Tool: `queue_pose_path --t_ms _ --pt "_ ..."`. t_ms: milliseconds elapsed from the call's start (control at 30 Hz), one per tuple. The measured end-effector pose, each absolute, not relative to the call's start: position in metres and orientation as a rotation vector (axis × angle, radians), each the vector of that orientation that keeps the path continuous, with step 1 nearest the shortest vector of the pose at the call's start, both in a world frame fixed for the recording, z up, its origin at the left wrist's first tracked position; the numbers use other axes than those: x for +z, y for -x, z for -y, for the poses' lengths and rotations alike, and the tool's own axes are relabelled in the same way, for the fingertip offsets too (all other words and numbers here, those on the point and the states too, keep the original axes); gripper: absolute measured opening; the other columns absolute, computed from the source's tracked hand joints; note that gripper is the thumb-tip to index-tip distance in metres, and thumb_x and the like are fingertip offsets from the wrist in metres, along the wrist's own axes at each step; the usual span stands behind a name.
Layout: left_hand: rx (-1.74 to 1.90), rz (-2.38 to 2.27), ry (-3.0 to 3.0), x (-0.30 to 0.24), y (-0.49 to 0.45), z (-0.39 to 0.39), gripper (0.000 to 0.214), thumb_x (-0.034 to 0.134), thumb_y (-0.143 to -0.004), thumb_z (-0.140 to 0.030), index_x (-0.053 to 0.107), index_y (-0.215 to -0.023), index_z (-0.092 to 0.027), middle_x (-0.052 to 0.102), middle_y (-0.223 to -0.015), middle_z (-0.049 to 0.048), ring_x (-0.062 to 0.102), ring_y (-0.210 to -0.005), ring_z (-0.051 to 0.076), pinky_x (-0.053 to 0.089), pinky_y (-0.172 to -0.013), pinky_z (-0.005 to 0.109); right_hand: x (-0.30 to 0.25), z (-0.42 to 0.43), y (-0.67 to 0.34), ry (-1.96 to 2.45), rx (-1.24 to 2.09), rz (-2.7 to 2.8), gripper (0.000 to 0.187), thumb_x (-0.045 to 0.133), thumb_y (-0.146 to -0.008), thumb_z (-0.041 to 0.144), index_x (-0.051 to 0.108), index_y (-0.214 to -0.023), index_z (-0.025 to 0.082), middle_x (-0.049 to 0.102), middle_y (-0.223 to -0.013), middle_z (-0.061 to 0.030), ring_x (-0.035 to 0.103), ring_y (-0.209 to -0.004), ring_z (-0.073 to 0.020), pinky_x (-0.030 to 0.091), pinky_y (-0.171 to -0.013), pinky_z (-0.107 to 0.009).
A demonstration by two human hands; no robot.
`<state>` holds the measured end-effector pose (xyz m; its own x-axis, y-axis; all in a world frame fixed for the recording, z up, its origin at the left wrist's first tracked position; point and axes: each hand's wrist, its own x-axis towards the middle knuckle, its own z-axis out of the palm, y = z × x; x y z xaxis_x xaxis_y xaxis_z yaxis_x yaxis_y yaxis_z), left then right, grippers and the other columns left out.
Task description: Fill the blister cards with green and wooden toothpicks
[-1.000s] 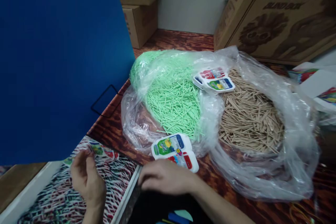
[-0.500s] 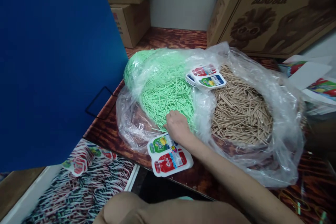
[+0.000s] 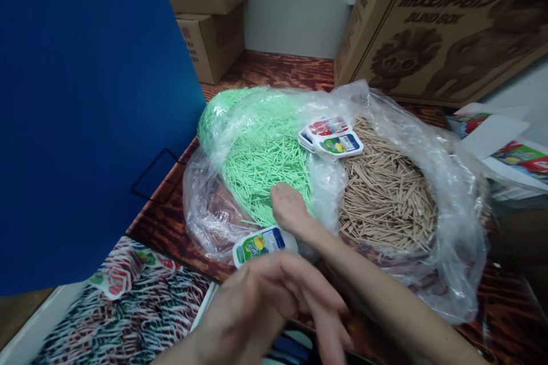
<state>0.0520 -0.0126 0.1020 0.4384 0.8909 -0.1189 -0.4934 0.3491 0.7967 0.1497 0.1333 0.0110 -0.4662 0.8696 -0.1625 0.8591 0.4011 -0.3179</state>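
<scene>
Looking down from the head cam, we're reaching our right hand (image 3: 290,209) into the pile of green sticks (image 3: 265,154) in the left clear plastic bag (image 3: 205,205). The fingers are curled down into the sticks, but we can't tell if they're actually pinching any. Our left hand (image 3: 274,302) is hovering low in front, fingers loosely spread and a bit blurred, holding nothing we can see. It's covering part of the small printed soda-label tray (image 3: 257,243) sitting on the table edge just below the green pile.

As for progress: no stick is visibly out of the bag, and the tray near us is looking empty of sticks on the part that shows, so we're judging this as early going. A second little stack of printed trays (image 3: 331,137) is resting on top between the green pile and the tan wooden sticks (image 3: 385,194). The blue panel (image 3: 85,97) is filling the left side, cardboard boxes (image 3: 436,23) are standing behind.
</scene>
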Motion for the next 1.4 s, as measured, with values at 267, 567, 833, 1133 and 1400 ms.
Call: queue_pose_path --t_ms 267,567,833,1133,1400 --pt "1.387 -1.133 -0.422 0.017 -0.029 -0.069 0.026 0.064 -0.081 -0.035 0.065 -0.097 -0.015 0.067 -0.09 0.0052 0.061 -0.073 0.013 0.046 -0.075 0.026 0.023 -0.163 -0.188 1.576 1.666 1.865 0.021 0.037 -0.091 0.021 0.047 -0.073 0.017 0.058 -0.066 0.0003 0.053 -0.046 -0.0083 0.042 -0.049 -0.021" --pt "1.29 -1.233 -0.862 0.009 -0.066 -0.107 0.033 0.053 -0.086 -0.041 0.06 -0.11 -0.019 0.066 -0.11 0.0086 0.064 -0.094 0.02 0.049 -0.083 0.034 -0.011 -0.113 -0.201 0.864 2.464 0.846 0.034 0.073 -0.071 0.04 0.049 -0.078 0.017 0.061 -0.06 0.0034 0.055 -0.043 -0.0077 0.04 -0.042 -0.018" --pt "1.013 -1.365 -1.061 0.008 -0.064 -0.064 0.03 0.05 -0.086 -0.044 0.065 -0.085 -0.018 0.069 -0.083 0.0038 0.066 -0.068 0.018 0.051 -0.058 0.028 -0.013 -0.075 -0.192 0.783 2.608 0.805 0.037 0.076 -0.069 0.042 0.052 -0.075 0.015 0.059 -0.059 0.0017 0.055 -0.048 -0.008 0.04 -0.045 -0.018" --pt "1.029 -1.697 -1.525 0.005 -0.017 -0.024 0.024 0.047 -0.091 -0.032 0.063 -0.106 -0.021 0.067 -0.102 0.0061 0.062 -0.096 0.021 0.047 -0.083 0.034 0.008 -0.123 -0.206 1.342 1.266 2.005 0.018 0.046 -0.091 0.029 0.049 -0.077 0.019 0.051 -0.066 0.0017 0.048 -0.06 -0.0125 0.034 -0.056 -0.023" --pt "0.625 -1.733 -2.07 -0.016 -0.016 0.004 0.023 0.063 -0.079 -0.022 0.059 -0.102 -0.02 0.059 -0.106 0.0086 0.053 -0.098 0.026 0.044 -0.083 0.041 0.02 -0.157 -0.192 1.346 0.085 3.083 0.025 0.036 -0.089 0.006 0.052 -0.107 0.013 0.066 -0.092 -0.0144 0.064 -0.081 -0.0228 0.042 -0.064 -0.028"
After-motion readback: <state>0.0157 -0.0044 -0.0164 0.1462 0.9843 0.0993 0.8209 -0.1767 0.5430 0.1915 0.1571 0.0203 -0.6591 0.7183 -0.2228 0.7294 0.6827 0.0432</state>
